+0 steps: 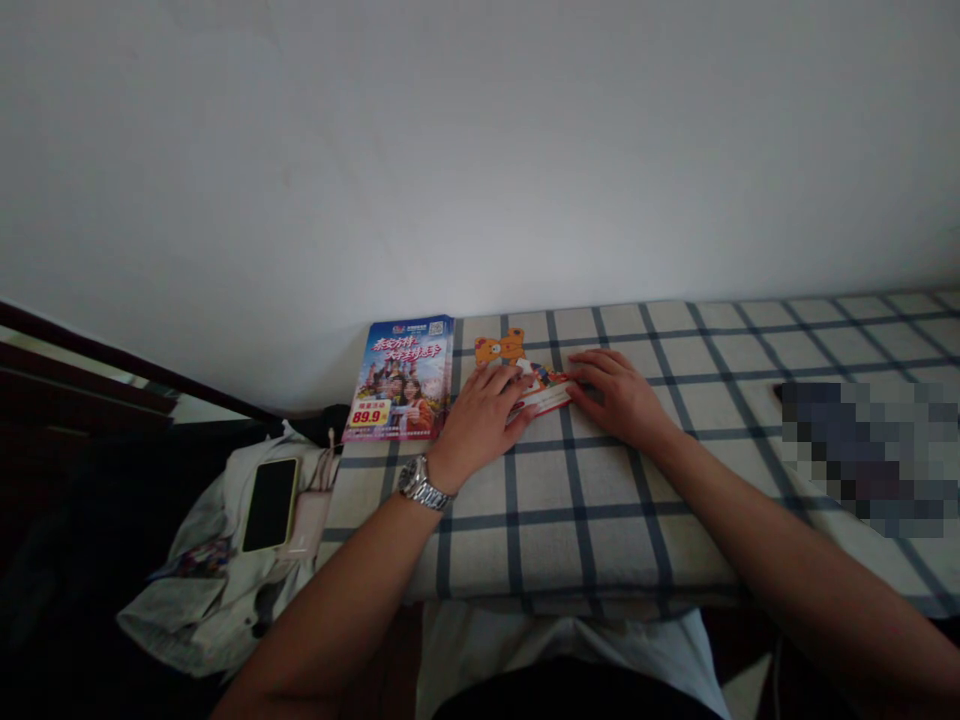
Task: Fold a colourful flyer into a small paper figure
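Note:
A colourful printed paper [543, 391] with an orange cartoon bear [501, 348] at its upper left lies on the checked cloth. My left hand [486, 405], with a metal watch on its wrist, rests over the paper's left part, fingers stretched out and lying flat. At the paper's right edge, my right hand [611, 390] has its fingers extended, the tips touching or very close to it. Part of the paper is hidden under my left hand. Just left of that hand sits a stack of blue and pink flyers [397, 380], the top one marked 89.9.
A blue-and-cream checked cloth [622, 540] covers the table, which meets a white wall [480, 160]. To the left, a phone [271, 505] and a pale pink device [306, 525] lie on crumpled white fabric [202, 610]. A pixelated dark item [862, 450] is at the right.

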{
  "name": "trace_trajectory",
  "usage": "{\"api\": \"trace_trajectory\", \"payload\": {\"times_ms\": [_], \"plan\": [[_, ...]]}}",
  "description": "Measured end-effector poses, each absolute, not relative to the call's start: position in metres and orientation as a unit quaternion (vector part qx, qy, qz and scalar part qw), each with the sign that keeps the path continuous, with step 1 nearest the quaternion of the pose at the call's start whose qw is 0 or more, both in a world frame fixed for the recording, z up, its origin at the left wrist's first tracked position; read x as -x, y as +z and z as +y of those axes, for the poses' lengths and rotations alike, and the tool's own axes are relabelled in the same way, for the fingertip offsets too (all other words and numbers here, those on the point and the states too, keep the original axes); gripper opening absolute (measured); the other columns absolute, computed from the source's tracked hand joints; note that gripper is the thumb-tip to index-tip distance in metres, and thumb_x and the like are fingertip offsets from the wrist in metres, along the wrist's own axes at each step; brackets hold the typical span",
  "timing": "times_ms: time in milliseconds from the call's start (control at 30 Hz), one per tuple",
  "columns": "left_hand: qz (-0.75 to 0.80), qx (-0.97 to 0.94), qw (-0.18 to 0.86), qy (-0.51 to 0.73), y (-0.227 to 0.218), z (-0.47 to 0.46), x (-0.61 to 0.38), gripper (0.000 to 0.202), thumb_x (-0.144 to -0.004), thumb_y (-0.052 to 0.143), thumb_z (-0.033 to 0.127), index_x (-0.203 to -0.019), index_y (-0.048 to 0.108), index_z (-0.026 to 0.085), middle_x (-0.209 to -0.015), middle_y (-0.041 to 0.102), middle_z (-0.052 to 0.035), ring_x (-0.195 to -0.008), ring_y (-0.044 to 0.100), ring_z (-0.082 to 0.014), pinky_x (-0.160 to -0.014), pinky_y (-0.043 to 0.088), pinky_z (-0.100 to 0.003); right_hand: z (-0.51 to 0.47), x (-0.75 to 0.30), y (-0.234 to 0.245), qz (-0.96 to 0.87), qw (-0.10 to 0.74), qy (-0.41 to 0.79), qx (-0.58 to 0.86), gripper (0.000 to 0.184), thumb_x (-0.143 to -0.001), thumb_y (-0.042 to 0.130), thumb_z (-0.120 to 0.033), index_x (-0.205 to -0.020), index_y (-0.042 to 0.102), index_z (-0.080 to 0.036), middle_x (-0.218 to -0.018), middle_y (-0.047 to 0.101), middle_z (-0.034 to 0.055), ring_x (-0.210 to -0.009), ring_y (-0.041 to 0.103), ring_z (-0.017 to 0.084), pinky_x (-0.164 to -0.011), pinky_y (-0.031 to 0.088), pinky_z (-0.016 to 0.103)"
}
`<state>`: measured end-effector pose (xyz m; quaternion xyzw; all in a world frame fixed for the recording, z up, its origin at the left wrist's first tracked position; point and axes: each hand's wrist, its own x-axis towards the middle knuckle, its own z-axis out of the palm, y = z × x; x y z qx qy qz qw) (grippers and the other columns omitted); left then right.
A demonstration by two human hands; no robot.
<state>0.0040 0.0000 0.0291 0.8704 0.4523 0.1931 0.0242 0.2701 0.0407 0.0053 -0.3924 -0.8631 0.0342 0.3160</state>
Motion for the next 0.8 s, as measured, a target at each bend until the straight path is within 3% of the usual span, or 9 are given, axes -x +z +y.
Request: {"api": "trace_trajectory", "payload": {"times_ms": [300, 467, 667, 800], "plan": [[0.428, -0.882, 0.053, 0.192, 0.021, 0.006, -0.004, 0.054, -0.104, 0.065, 0.039, -0.153, 0.052, 0.021, -0.156, 0.055, -0.0096, -0.147, 0.049, -0.0292, -0.132, 0.032, -0.051, 0.037, -0.266, 0.007, -0.904, 0.282, 0.106, 0.305, 0.039, -0.100, 0.068, -0.028, -0.139, 0.069, -0.025, -0.141, 0.072, 0.0101, -0.134, 0.064, 0.030, -0.115, 0.054, 0.054], [0.405, -0.887, 0.078, 0.208, 0.018, 0.009, -0.002, 0.050, -0.104, 0.065, 0.035, -0.151, 0.053, 0.022, -0.158, 0.055, -0.0103, -0.149, 0.049, -0.0259, -0.132, 0.032, -0.052, 0.038, -0.269, 0.005, -0.901, 0.286, 0.126, 0.302, 0.038, -0.098, 0.072, -0.034, -0.136, 0.072, -0.026, -0.139, 0.073, 0.0113, -0.129, 0.068, 0.031, -0.110, 0.058, 0.054], [0.398, -0.888, 0.089, 0.213, 0.021, 0.009, 0.003, 0.053, -0.096, 0.077, 0.039, -0.144, 0.060, 0.022, -0.154, 0.058, -0.0094, -0.145, 0.053, -0.0279, -0.128, 0.040, -0.051, 0.040, -0.270, 0.006, -0.901, 0.284, 0.129, 0.302, 0.035, -0.098, 0.073, -0.033, -0.132, 0.074, -0.025, -0.137, 0.074, 0.0120, -0.128, 0.069, 0.032, -0.108, 0.059, 0.054], [0.390, -0.888, 0.100, 0.223, 0.021, 0.010, 0.004, 0.051, -0.099, 0.074, 0.038, -0.144, 0.060, 0.022, -0.152, 0.060, -0.0098, -0.141, 0.056, -0.0271, -0.126, 0.043, -0.051, 0.040, -0.270, 0.005, -0.900, 0.289, 0.125, 0.300, 0.033, -0.098, 0.073, -0.032, -0.130, 0.074, -0.025, -0.137, 0.074, 0.0116, -0.127, 0.069, 0.031, -0.108, 0.059, 0.053]]}}
